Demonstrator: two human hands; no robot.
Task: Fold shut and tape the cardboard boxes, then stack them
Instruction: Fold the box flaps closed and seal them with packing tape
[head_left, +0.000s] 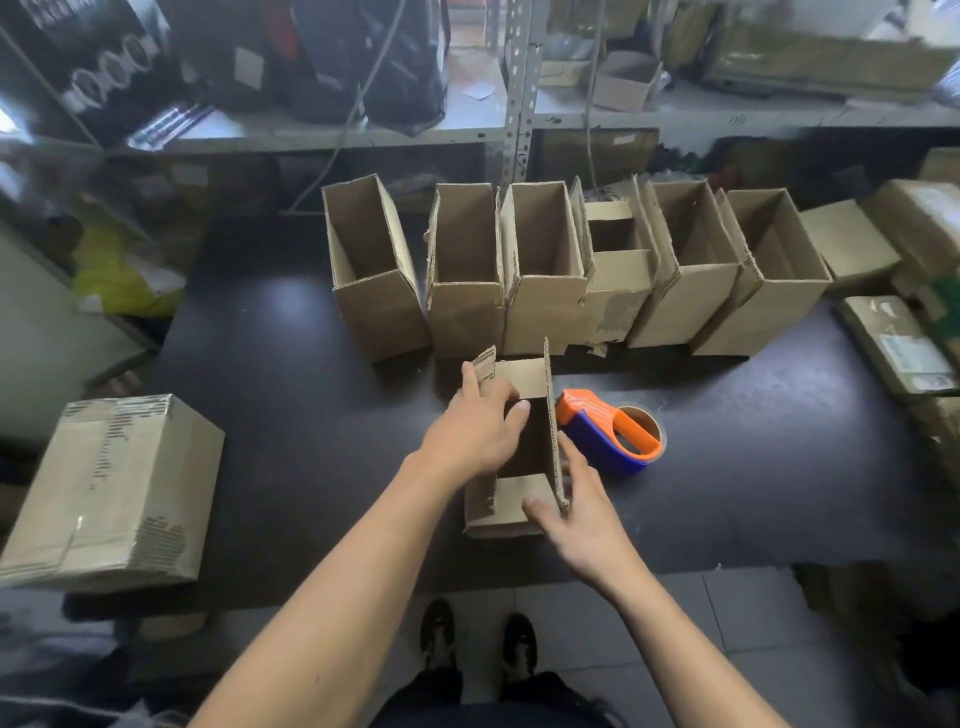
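A small open cardboard box (506, 506) stands on the dark table (291, 395) in front of me, its flaps up. My left hand (475, 428) lies over the box's left flap, fingers reaching into the opening. My right hand (576, 506) touches the upright right flap and the near flap with straight fingers. An orange and blue tape dispenser (610, 434) lies just right of the box. Behind it, a row of several open boxes (550, 291) stands across the table. A closed, taped box (111, 493) sits at the table's left edge.
Flat and sealed parcels (896, 343) pile up at the right edge of the table. Metal shelving (519, 88) with bags and cartons runs behind the row. My feet (478, 642) stand on the tiled floor below the table's near edge.
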